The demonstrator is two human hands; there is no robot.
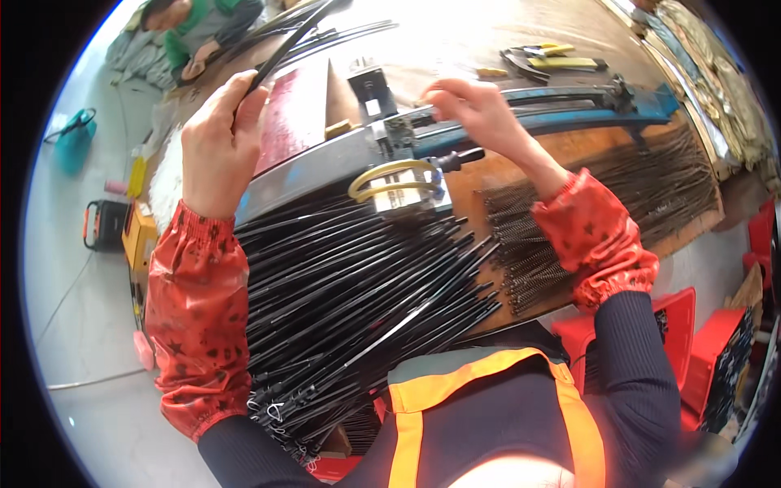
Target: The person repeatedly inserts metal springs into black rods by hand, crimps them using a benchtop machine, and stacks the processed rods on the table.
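Nearest you, a thick heap of black rods (358, 317) fans across the near edge of the workbench (480, 187), with a row of dark coiled springs (529, 252) just beside it on your right. Beyond them, your left hand (218, 142) is clamped around a black rod (285, 45) that angles up toward the far left corner. Your right hand (472, 110) pinches its fingers together at a small metal fixture (394, 134) on a blue rail (569, 110); yellow-handled pliers (541, 57) lie near the far edge.

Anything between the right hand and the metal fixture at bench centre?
Nothing visible. The right hand is already at the metal fixture, fingertips beside its top. The left hand grips a black rod apart from it.
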